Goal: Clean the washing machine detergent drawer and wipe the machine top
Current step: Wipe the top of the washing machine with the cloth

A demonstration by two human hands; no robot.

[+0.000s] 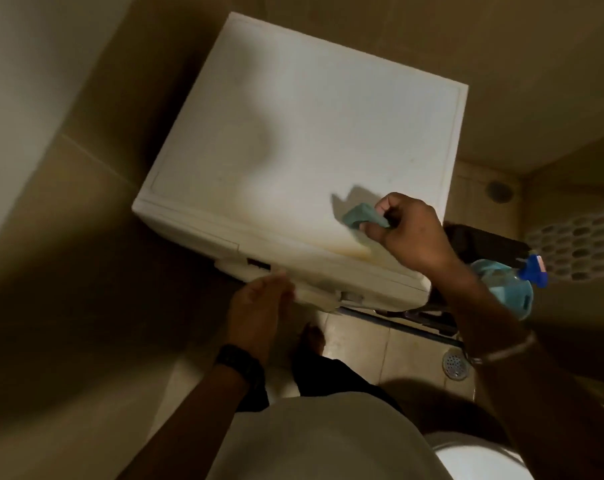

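A small green cloth (364, 218), judged soft, light and easily bunched, is pinched in the closed fingers of the right hand (409, 233) near the machine top's (293, 133) front-right edge, while the left hand (259, 306), fingers extended together, braces the front panel (314, 292).

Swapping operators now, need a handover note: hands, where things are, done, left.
Right hand: pinching a teal cloth on the machine top, near its front right corner.
Left hand: resting against the front panel edge, holding nothing.
Spray bottle: to the right of the machine, below its top.
Done: cannot tell how much is wiped.
Left: yellowish stain at the front edge; rest of the top; detergent drawer state not visible.
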